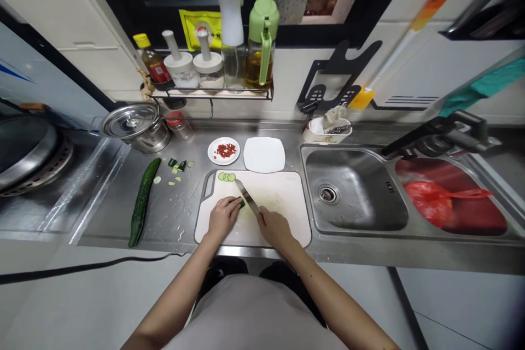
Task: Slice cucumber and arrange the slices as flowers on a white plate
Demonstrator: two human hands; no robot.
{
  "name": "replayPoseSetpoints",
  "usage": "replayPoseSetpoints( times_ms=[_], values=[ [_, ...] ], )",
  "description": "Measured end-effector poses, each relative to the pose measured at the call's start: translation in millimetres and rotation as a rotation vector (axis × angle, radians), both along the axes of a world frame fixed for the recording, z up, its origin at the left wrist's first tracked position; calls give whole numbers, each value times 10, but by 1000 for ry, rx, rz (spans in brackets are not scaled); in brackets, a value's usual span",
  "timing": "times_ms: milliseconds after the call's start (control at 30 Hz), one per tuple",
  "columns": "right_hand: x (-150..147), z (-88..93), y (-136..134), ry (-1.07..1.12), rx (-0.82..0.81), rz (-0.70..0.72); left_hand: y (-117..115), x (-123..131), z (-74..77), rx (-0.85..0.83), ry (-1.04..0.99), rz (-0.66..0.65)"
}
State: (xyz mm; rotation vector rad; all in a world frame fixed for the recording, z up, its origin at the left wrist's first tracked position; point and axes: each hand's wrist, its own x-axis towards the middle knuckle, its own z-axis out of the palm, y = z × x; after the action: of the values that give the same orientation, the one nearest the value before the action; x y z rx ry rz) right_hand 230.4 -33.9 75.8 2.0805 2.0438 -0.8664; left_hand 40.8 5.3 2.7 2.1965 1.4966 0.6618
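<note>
My right hand (274, 228) is closed around the handle of a kitchen knife (248, 197), its blade slanting up and left over the white cutting board (283, 197). Beside the blade, my left hand (223, 217) presses its fingers on a short dark green piece of cucumber (241, 203), mostly hidden under the fingertips. A few round cucumber slices (227, 177) overlap in a row at the board's top left, near the knife tip. On the counter to the left lies a long whole cucumber (143, 202), apart from both hands.
Cucumber scraps (177, 167) are scattered left of the board. Behind it stand a plate of chopped red pieces (223, 151) and a white plate (264, 154). The sink (356, 191) is at right, a lidded pot (137, 126) at back left. Above hangs a bottle rack (213, 93).
</note>
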Motion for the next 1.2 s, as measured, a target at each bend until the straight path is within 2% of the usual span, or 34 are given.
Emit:
replayPoseSetpoints(
  times_ms=[833,1200],
  values=[
    [-93,85,11,-14,-45,29,-19,20,-20,44,-9,5],
    [7,140,-135,-7,-117,65,-9,15,-74,82,-19,-4]
  ],
)
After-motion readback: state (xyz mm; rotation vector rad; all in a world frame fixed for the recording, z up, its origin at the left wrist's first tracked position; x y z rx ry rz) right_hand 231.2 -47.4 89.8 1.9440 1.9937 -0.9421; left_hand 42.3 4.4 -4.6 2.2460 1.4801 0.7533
